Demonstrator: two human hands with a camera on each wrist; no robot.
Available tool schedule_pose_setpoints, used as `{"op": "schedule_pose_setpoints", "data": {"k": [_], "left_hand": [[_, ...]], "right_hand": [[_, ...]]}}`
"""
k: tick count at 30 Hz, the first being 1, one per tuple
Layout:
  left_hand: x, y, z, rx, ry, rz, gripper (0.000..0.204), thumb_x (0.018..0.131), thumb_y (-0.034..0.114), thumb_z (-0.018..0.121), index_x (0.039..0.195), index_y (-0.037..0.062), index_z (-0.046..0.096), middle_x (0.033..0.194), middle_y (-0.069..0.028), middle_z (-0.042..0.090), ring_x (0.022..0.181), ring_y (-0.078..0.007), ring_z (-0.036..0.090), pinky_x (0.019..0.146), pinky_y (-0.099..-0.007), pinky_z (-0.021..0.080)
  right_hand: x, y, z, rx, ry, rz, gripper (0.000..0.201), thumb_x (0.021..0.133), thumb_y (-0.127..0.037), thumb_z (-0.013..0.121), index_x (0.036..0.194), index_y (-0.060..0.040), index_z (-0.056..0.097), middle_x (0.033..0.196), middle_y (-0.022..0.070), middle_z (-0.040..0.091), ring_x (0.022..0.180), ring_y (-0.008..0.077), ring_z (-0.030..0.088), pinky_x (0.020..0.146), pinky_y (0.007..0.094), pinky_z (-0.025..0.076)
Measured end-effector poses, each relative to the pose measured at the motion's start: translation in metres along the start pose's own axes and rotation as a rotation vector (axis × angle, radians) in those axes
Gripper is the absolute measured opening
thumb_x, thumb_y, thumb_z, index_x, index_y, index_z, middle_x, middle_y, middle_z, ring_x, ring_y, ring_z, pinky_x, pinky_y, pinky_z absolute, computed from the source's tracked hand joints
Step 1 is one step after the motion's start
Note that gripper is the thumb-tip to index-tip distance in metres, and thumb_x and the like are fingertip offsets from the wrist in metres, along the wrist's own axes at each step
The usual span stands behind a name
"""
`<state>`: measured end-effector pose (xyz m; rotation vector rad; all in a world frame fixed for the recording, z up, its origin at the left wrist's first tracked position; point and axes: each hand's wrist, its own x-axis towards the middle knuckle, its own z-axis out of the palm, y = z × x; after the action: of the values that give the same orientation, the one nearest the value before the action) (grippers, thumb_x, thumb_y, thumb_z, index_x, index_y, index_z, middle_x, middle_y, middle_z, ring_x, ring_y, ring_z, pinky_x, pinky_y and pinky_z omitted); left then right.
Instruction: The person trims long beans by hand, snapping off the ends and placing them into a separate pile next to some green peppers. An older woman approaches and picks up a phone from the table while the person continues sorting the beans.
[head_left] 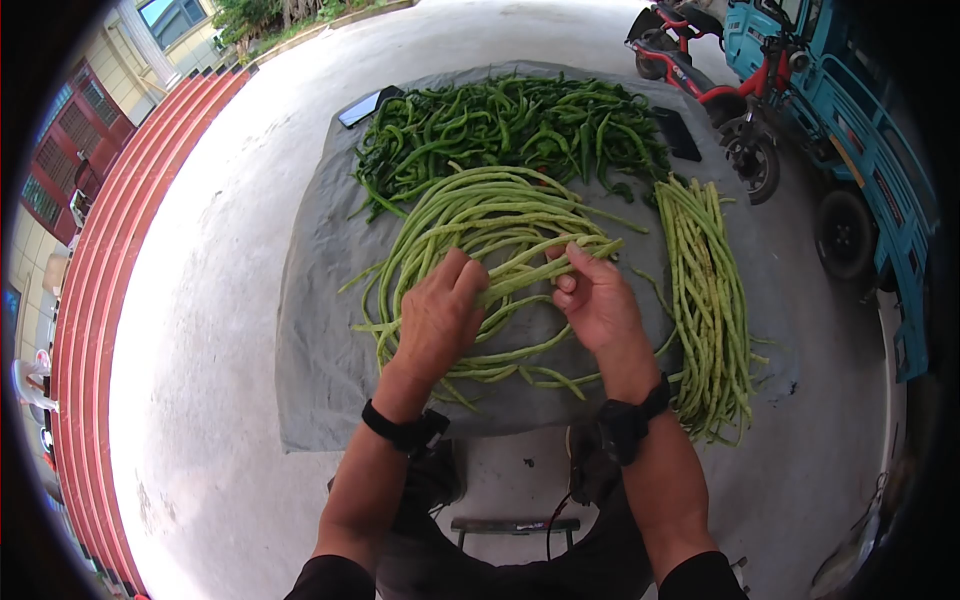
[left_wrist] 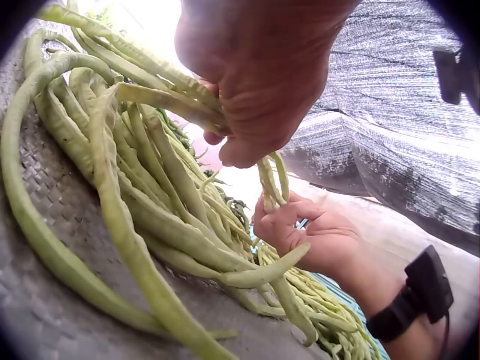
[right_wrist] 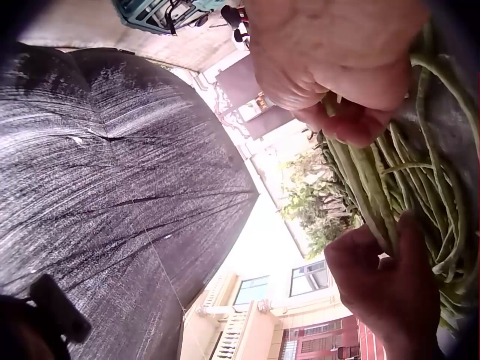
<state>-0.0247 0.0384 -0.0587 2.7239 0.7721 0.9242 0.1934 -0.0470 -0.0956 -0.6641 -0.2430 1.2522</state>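
Some long beans (head_left: pixel 525 279) in both hands (head_left: pixel 438 312) (head_left: pixel 603 303)

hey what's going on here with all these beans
A person is handling long green beans over a cloth-covered surface. Their left hand and right hand both grip a few held beans, stretched between them above a loose, curving pile on the grey cloth. To the right, a straighter bunch of long beans lies side by side. Beyond the loose pile is a big heap of green peppers.
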Motion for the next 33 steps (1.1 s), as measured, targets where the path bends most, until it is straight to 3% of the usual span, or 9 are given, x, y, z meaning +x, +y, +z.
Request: {"op": "schedule_pose_setpoints", "data": {"k": [6, 15, 25, 30, 33], "left_hand": [[0.0, 0.002, 0.002, -0.092, -0.04, -0.042, 0.043, 0.072, 0.004, 0.081, 0.103, 0.0113, 0.052, 0.098, -0.0102, 0.056, 0.088, -0.038, 0.065, 0.071, -0.048, 0.051], [0.0, 0.003, -0.003, -0.239, -0.087, -0.299, 0.049, 0.073, 0.009, 0.09, 0.107, 0.0086, 0.054, 0.099, -0.0088, 0.065, 0.087, -0.0284, 0.067, 0.077, -0.0401, 0.054], [0.005, 0.003, -0.015, -0.34, -0.129, -0.205, 0.055, 0.072, 0.007, 0.09, 0.12, 0.0067, 0.063, 0.095, -0.0063, 0.063, 0.086, -0.0231, 0.062, 0.078, -0.0362, 0.052], [0.008, 0.003, -0.018, -0.323, -0.099, -0.229, 0.044, 0.075, 0.01, 0.089, 0.113, 0.0051, 0.067, 0.095, -0.0078, 0.067, 0.086, -0.0247, 0.065, 0.078, -0.0368, 0.053], [0.009, 0.0, -0.016, -0.289, 0.019, -0.174, 0.038, 0.079, 0.012, 0.087, 0.111, 0.0042, 0.068, 0.099, -0.0094, 0.07, 0.091, -0.0266, 0.069, 0.081, -0.0377, 0.054]], "right_hand": [[-0.002, -0.006, 0.003, -0.004, -0.035, -0.054, 0.037, 0.104, -0.011, 0.067, 0.139, -0.0122, 0.058, 0.11, 0.0057, 0.07, 0.072, 0.0106, 0.059, 0.063, 0.0301, 0.049], [-0.013, -0.018, 0.02, -0.123, -0.137, -0.111, 0.048, 0.104, -0.012, 0.065, 0.15, -0.0121, 0.053, 0.108, 0.0061, 0.067, 0.072, 0.0103, 0.057, 0.064, 0.0295, 0.047], [-0.01, -0.018, 0.017, -0.086, -0.149, -0.136, 0.047, 0.108, -0.024, 0.063, 0.153, -0.0181, 0.051, 0.098, 0.005, 0.067, 0.065, 0.0086, 0.052, 0.059, 0.0287, 0.044], [-0.012, -0.021, 0.018, -0.066, -0.144, -0.127, 0.029, 0.107, -0.024, 0.065, 0.134, -0.017, 0.059, 0.097, 0.0045, 0.067, 0.064, 0.0095, 0.051, 0.059, 0.0302, 0.045], [-0.014, -0.021, 0.024, -0.064, -0.135, -0.142, 0.018, 0.107, -0.026, 0.066, 0.122, -0.0162, 0.06, 0.099, 0.0038, 0.067, 0.066, 0.0099, 0.053, 0.059, 0.0312, 0.046]]}}
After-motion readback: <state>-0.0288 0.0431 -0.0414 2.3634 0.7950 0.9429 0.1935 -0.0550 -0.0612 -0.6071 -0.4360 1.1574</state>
